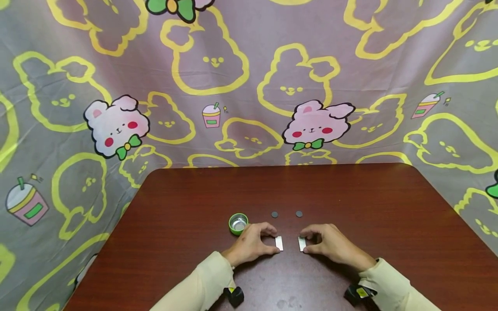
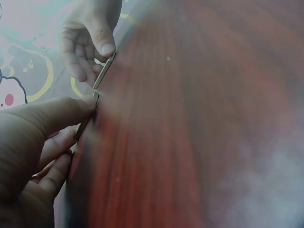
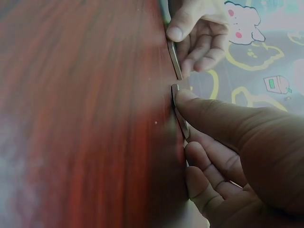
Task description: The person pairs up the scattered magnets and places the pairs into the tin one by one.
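Two small flat silvery rectangular plates lie a short gap apart near the middle of the table. The left hand (image 1: 254, 242) pinches the left plate (image 1: 279, 243) by its short ends between thumb and fingers. In the same way the right hand (image 1: 330, 242) grips the right plate (image 1: 302, 244). Both wrist views show the plates nearly edge-on, close over the tabletop, such as the thin left plate (image 2: 86, 118) and the right plate (image 3: 180, 114). Beyond the hands lie two dark round discs, a left disc (image 1: 274, 214) and a right disc (image 1: 299, 214).
A small round metal tin with a green outside (image 1: 238, 223) stands just behind the left hand. The brown wooden table (image 1: 186, 194) reaches to a patterned curtain (image 1: 249, 86) at the back and sides. Black wrist straps sit at both cuffs.
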`<control>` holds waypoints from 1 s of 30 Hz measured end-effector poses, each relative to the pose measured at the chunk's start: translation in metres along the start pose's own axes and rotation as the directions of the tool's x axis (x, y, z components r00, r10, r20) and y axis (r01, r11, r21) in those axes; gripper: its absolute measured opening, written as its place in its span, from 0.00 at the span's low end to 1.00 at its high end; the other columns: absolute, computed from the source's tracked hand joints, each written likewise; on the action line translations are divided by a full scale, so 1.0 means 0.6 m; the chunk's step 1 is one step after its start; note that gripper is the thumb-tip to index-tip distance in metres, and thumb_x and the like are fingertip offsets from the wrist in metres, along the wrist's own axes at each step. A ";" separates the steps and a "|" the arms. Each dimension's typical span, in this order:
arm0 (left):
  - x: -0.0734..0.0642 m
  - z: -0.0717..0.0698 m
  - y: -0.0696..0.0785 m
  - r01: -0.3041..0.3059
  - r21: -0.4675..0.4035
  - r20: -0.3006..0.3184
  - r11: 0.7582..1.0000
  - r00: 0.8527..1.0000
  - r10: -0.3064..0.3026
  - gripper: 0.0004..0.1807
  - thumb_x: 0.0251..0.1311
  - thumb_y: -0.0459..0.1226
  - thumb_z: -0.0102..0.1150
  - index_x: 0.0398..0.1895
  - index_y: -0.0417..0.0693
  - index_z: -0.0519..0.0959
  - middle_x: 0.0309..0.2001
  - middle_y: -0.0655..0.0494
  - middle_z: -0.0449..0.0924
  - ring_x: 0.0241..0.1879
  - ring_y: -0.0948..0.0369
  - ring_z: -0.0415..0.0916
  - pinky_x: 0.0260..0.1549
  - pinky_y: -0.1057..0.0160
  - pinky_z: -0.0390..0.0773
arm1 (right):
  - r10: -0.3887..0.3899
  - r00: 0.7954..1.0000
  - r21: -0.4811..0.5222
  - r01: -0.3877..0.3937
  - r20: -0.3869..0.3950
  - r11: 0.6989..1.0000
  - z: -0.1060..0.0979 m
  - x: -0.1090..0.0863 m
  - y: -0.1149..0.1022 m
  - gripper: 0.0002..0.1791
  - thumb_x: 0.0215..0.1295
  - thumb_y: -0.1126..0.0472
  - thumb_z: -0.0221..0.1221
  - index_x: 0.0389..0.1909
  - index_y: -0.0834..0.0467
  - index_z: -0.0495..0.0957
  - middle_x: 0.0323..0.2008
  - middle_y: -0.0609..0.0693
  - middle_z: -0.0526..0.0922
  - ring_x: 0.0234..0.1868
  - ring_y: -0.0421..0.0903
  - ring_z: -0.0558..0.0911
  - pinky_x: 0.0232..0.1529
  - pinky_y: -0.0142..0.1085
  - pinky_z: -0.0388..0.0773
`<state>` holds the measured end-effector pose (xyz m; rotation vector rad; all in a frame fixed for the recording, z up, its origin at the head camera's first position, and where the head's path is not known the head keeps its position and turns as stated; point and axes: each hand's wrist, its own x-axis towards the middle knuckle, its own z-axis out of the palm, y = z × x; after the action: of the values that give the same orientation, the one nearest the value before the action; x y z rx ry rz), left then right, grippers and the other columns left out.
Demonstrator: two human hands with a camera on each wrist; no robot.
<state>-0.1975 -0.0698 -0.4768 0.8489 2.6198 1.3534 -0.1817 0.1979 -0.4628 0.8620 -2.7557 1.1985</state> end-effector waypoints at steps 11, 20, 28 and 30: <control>0.013 0.002 0.000 -0.023 0.004 0.022 1.000 1.000 0.022 0.20 0.45 0.36 0.81 0.42 0.45 0.83 0.39 0.59 0.86 0.42 0.67 0.82 0.45 0.68 0.79 | -0.016 1.000 0.008 0.016 -0.017 1.000 0.010 0.008 0.001 0.17 0.48 0.62 0.77 0.39 0.59 0.86 0.30 0.42 0.84 0.31 0.34 0.78 0.30 0.31 0.76; 0.018 0.001 0.003 -0.005 0.007 0.036 1.000 0.999 0.005 0.21 0.44 0.36 0.81 0.42 0.45 0.83 0.39 0.60 0.86 0.42 0.67 0.82 0.45 0.68 0.79 | -0.006 1.000 -0.010 0.006 -0.020 1.000 0.012 0.013 0.001 0.16 0.48 0.63 0.77 0.39 0.59 0.86 0.30 0.42 0.84 0.32 0.36 0.79 0.31 0.31 0.77; 0.020 0.000 0.005 -0.005 0.016 0.043 1.000 0.999 0.004 0.21 0.45 0.36 0.81 0.43 0.45 0.83 0.39 0.61 0.86 0.42 0.68 0.81 0.45 0.68 0.79 | -0.005 1.000 -0.014 0.005 -0.024 1.000 0.014 0.013 0.003 0.16 0.48 0.63 0.77 0.39 0.59 0.86 0.29 0.41 0.83 0.30 0.34 0.78 0.30 0.31 0.76; 0.020 0.000 0.006 -0.004 0.016 0.049 1.000 0.999 0.003 0.21 0.45 0.36 0.81 0.43 0.45 0.83 0.39 0.61 0.85 0.42 0.69 0.81 0.45 0.69 0.79 | -0.010 1.000 -0.009 0.010 -0.025 1.000 0.016 0.013 0.002 0.16 0.48 0.63 0.77 0.39 0.59 0.85 0.29 0.42 0.83 0.30 0.34 0.78 0.30 0.31 0.76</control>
<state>-0.2059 -0.0619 -0.4721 0.8772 2.5966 1.2971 -0.1870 0.1884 -0.4685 0.8528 -2.7314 1.1855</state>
